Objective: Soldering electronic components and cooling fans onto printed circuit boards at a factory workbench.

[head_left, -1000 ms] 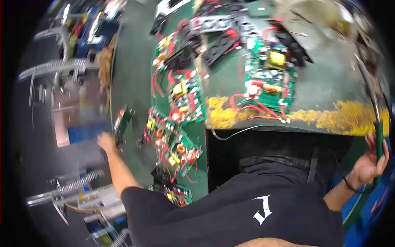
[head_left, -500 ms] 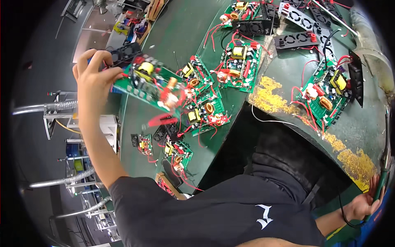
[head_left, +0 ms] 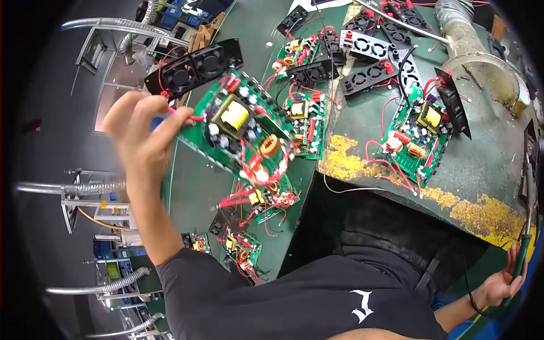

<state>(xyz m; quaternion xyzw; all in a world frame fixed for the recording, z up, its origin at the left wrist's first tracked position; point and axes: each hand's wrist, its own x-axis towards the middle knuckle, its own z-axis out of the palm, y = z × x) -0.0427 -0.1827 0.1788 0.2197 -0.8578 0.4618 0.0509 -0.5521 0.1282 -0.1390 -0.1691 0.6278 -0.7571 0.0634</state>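
Observation:
Raised over the left side of the bench, my left hand pinches red wires at the edge of a green circuit board. This board carries a yellow transformer, a copper coil and red-and-white wires, and hangs tilted. A black panel with two fans juts up beside it, apparently joined by the red wires. At the lower right, my right hand is closed round the green handle of a soldering iron, whose metal shaft points up. Another circuit board with a black fan panel lies on the bench nearer that hand.
Several more boards and fan panels cover the green bench. A fume duct stands at the far right. A thin pale wire droops over the bench edge. Below my left arm lie more boards.
My left hand has shifted slightly right and down with the board, which has turned more face-on, its fan panel now showing. The view has shifted. My right hand keeps holding the soldering iron.

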